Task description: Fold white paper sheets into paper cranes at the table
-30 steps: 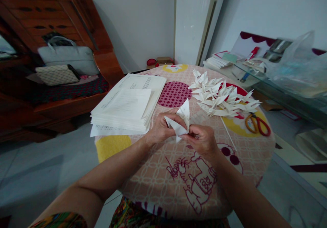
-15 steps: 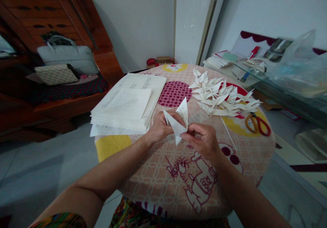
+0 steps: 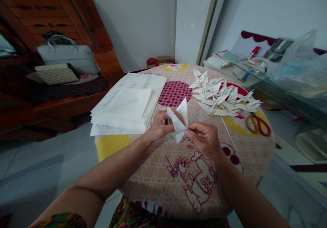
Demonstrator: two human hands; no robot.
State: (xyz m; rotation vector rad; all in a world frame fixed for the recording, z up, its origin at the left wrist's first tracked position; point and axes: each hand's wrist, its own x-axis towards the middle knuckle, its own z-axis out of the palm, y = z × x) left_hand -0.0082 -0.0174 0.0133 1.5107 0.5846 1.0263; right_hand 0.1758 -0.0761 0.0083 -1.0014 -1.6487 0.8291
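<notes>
A small folded white paper piece (image 3: 178,120) with two upright points is held above the round table (image 3: 184,183). My left hand (image 3: 158,126) pinches its left side. My right hand (image 3: 205,139) pinches its lower right edge, fingers curled. Both hands hover just over the patterned pink tablecloth, near the middle of the table. A pile of several finished folded paper pieces (image 3: 223,98) lies beyond my right hand. A thick stack of printed paper sheets (image 3: 127,103) lies at my left.
Orange-and-red handled scissors (image 3: 258,124) lie at the right edge of the table, beside a thin white stick (image 3: 228,134). A wooden bench (image 3: 51,85) with bags stands to the left. A glass table (image 3: 286,81) with clutter and a plastic bag is on the right.
The folded piece has been turned slightly in my hands; its left flap now stands more upright. Both hands stayed in about the same place.
</notes>
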